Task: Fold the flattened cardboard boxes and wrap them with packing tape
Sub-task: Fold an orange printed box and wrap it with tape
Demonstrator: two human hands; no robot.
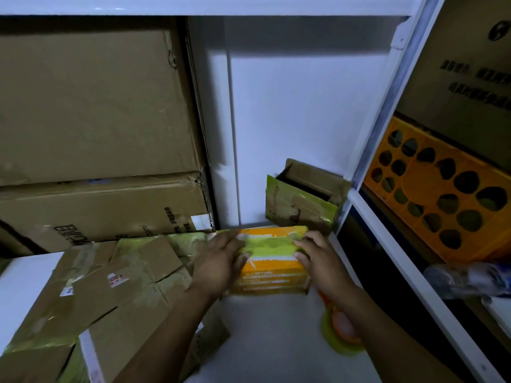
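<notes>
White surface [271,341] is running from the near edge up to a pale back wall, and it is lying dim and hemmed in on both sides. On the left, a heap of flattened boxes [110,286] is overlapping the surface's left margin, some patched with green tape, and behind it two large cartons [91,106] are standing stacked against the wall. On the right, a white shelf post [381,128] is closing off the side; beyond it an orange crate [437,189] is sitting on the shelf.

Between these, the orange box [271,272] is lying flat at the back of the clear strip, its left end touching the heap. A green tape band [271,244] is crossing its top. The left hand [218,261] is pressing down on the box's left end with straight fingers — its grip is slack. The right hand [323,258] is gripping the right end, fingers bent over the top and thumb on the band's near edge.

Just behind, a small open box [301,205] is standing in the corner. A tape dispenser [340,327] is lying under the right forearm — white room is showing only in front of the box.
</notes>
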